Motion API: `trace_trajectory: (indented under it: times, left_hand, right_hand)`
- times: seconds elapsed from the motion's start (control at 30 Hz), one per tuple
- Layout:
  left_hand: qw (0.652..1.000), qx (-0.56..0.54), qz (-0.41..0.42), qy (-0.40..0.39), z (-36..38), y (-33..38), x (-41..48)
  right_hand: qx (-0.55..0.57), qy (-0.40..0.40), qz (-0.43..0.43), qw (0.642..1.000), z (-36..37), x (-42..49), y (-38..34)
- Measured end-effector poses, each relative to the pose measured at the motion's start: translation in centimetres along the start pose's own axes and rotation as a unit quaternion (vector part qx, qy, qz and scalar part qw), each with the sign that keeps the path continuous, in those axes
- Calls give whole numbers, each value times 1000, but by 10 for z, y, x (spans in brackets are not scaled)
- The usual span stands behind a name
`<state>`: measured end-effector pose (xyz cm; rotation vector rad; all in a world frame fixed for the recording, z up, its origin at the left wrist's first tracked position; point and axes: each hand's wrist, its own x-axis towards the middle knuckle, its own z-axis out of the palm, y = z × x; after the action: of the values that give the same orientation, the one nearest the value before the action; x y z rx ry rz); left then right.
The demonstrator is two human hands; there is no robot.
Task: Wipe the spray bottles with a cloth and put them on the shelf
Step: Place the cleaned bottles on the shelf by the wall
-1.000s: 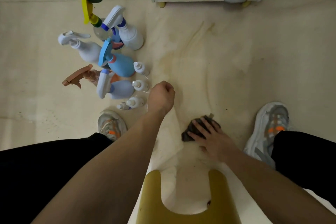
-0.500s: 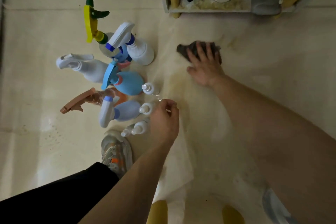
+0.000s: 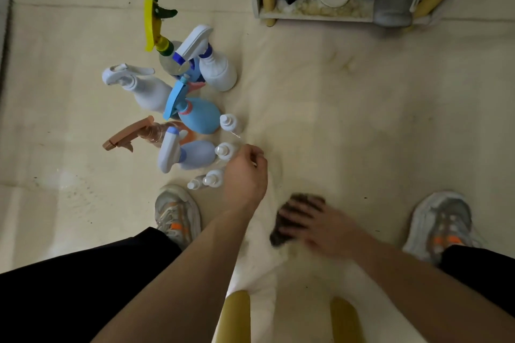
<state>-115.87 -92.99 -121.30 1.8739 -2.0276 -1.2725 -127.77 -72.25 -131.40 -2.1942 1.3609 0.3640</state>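
Several spray bottles stand in a cluster on the pale floor: a yellow-and-green-headed one [image 3: 152, 22], a white one with a blue collar [image 3: 216, 69], a white one [image 3: 142, 86], a blue one [image 3: 199, 115], a brown-headed clear one [image 3: 131, 133] and a lilac one [image 3: 192, 154]. Small white-capped clear bottles [image 3: 223, 150] stand along their right side. My left hand [image 3: 245, 178] hovers just right of these, fingers curled, with nothing visible in it. My right hand [image 3: 320, 228] presses flat on a dark cloth [image 3: 280, 238] on the floor, blurred by motion.
A low shelf [image 3: 315, 16] with yellow legs, crowded with shoes and oddments, stands at the top right. My two grey-orange shoes [image 3: 178, 211] [image 3: 443, 220] flank the wiped patch. A yellow stool [image 3: 237, 315] shows at the bottom edge.
My right hand has dragged the cloth back from near the shelf to the floor between my feet. My left hand stays by the small bottles.
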Motion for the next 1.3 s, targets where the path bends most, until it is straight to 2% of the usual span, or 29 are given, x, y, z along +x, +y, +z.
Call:
trace_trajectory:
  times: [0.07, 0.13, 0.23, 0.27, 0.33, 0.37, 0.4, 0.5, 0.57, 0.63, 0.73, 0.87, 1.0, 1.13, 1.27, 1.3]
  left_hand:
    - [1000, -3, -5, -2, 8, 2, -1]
    - [1000, -6, -3, -4, 16, 5, 0]
    - [1000, -14, 0, -5, 28, 6, 3]
    - [1000, -16, -3, -5, 30, 7, 5]
    - [1000, -24, -6, -1, 36, 9, 13]
    - [1000, -28, -4, 3, 39, 11, 18]
    - [1000, -31, -1, 7, 41, 13, 21]
    - [999, -45, 2, 14, 41, 23, 31]
    - [998, -49, 16, 23, 36, 30, 34]
    - [998, -40, 28, 29, 28, 36, 32]
    - [998, -21, 48, 18, 15, 40, 21]
    - [997, 19, 72, 0, -7, 38, -1]
    - [996, 67, 46, 25, -36, 27, -22]
    - [993, 66, 0, 95, -61, 3, -63]
    - [972, 77, -71, 208, -72, -35, -80]
    - [966, 76, -105, 222, -74, -43, -77]
  right_hand:
    - [19, 54, 83, 995, -22, 26, 60]
    - [52, 89, 229, 968, -50, 48, 124]
    - [139, 132, 423, 885, -91, 56, 210]
    - [185, 118, 477, 851, -105, 58, 230]
    - [248, 98, 534, 802, -128, 67, 260]
    - [251, 99, 538, 799, -136, 75, 268]
    - [240, 105, 523, 811, -141, 84, 267]
    - [157, 122, 407, 892, -135, 112, 227]
    - [111, 126, 328, 930, -113, 117, 169]
    - [113, 143, 268, 946, -84, 105, 102]
    - [115, 125, 190, 967, -41, 65, 18]
    - [129, 44, 164, 977, -27, 25, -31]
    - [198, -17, 220, 955, -66, 29, -20]
    - [435, 39, 302, 847, -128, 39, -4]
    - [525, 105, 328, 778, -187, 55, 6]
    - [523, 108, 335, 776, -196, 62, 6]
